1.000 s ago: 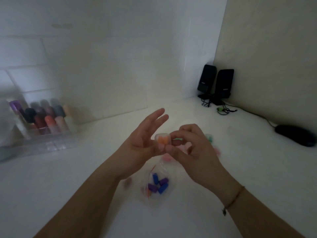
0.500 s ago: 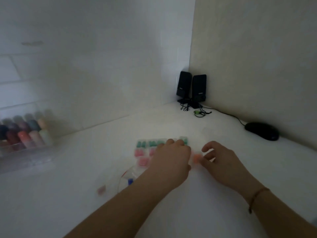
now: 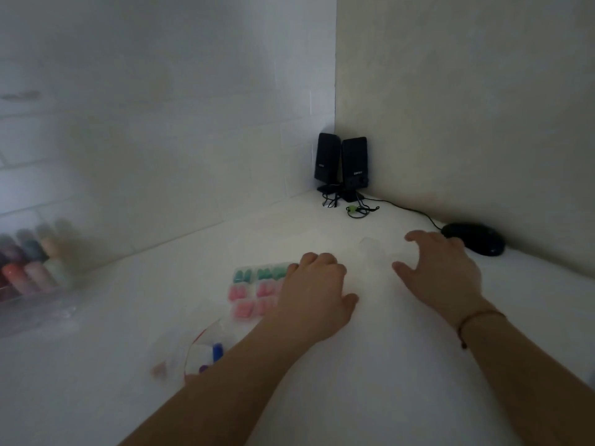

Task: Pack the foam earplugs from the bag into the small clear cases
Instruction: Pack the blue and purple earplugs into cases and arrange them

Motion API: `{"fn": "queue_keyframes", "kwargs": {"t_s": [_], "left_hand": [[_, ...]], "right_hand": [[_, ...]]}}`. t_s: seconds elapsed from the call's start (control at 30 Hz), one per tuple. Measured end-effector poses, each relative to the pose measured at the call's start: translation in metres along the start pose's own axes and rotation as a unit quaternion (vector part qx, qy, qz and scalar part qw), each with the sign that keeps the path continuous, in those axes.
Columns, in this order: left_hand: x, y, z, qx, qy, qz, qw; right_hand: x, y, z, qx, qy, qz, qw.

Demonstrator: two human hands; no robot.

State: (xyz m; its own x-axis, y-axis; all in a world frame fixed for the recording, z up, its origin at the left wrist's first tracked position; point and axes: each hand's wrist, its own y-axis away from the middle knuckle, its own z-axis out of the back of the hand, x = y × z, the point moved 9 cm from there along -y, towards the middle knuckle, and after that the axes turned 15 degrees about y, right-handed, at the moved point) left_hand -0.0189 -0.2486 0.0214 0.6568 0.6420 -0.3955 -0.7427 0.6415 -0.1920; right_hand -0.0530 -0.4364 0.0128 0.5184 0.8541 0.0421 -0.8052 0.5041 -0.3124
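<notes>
Rows of small clear cases lie mid-table, filled with green and pink earplugs. My left hand rests on the rows' right end, knuckles up, fingers bent down and fingertips hidden. My right hand hovers further right with fingers spread, holding nothing, just right of a faint empty clear case. The clear bag lies near my left forearm with blue and purple earplugs inside. A loose pinkish earplug sits left of the bag. No orange-filled case is visible.
Two black speakers stand in the far corner with cables in front. A black mouse lies just beyond my right hand. A clear organiser of nail polish bottles stands at the left edge.
The orange-filled case, held up by both hands and then lowered to the table, is out of sight now. My left hand stays on the rows; my right hand has moved right and opened.
</notes>
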Motion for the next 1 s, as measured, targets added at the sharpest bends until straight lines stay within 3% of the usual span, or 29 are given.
{"fn": "queue_keyframes", "kwargs": {"t_s": [0.1,0.27,0.33,0.37,0.4,0.47,0.5,0.57,0.63,0.83,1.0], "left_hand": [[-0.017,-0.007,-0.005,-0.014,0.031,-0.016,0.999],[-0.028,-0.009,-0.013,-0.012,0.157,-0.002,0.988],[-0.021,-0.008,-0.011,-0.021,0.263,0.049,0.963],[-0.016,-0.006,-0.008,-0.027,0.356,0.085,0.930],[-0.010,-0.004,-0.008,-0.027,0.475,0.131,0.870],[-0.008,0.004,-0.013,0.014,0.678,0.210,0.705],[-0.010,0.009,-0.011,0.039,0.734,0.222,0.641],[-0.012,0.020,0.001,0.061,0.795,0.210,0.566],[-0.008,0.031,0.016,0.054,0.820,0.193,0.536],[0.020,0.063,0.060,0.004,0.854,0.159,0.495],[0.063,0.081,0.090,-0.061,0.868,0.142,0.471]], "right_hand": [[-0.004,-0.010,-0.029,0.055,-0.010,0.028,0.998],[-0.002,-0.009,-0.021,-0.005,0.044,0.068,0.997],[0.000,-0.002,0.002,-0.062,-0.061,0.072,0.994],[0.005,0.005,0.017,-0.095,-0.137,0.090,0.982],[0.013,0.013,0.033,-0.115,-0.200,0.119,0.966],[0.035,0.034,0.060,-0.150,-0.275,0.200,0.928],[0.045,0.043,0.071,-0.172,-0.295,0.236,0.910],[0.059,0.058,0.092,-0.228,-0.307,0.279,0.881],[0.072,0.069,0.108,-0.282,-0.297,0.312,0.857],[0.124,0.097,0.138,-0.400,-0.260,0.363,0.801],[0.185,0.109,0.153,-0.434,-0.225,0.406,0.772]]}}
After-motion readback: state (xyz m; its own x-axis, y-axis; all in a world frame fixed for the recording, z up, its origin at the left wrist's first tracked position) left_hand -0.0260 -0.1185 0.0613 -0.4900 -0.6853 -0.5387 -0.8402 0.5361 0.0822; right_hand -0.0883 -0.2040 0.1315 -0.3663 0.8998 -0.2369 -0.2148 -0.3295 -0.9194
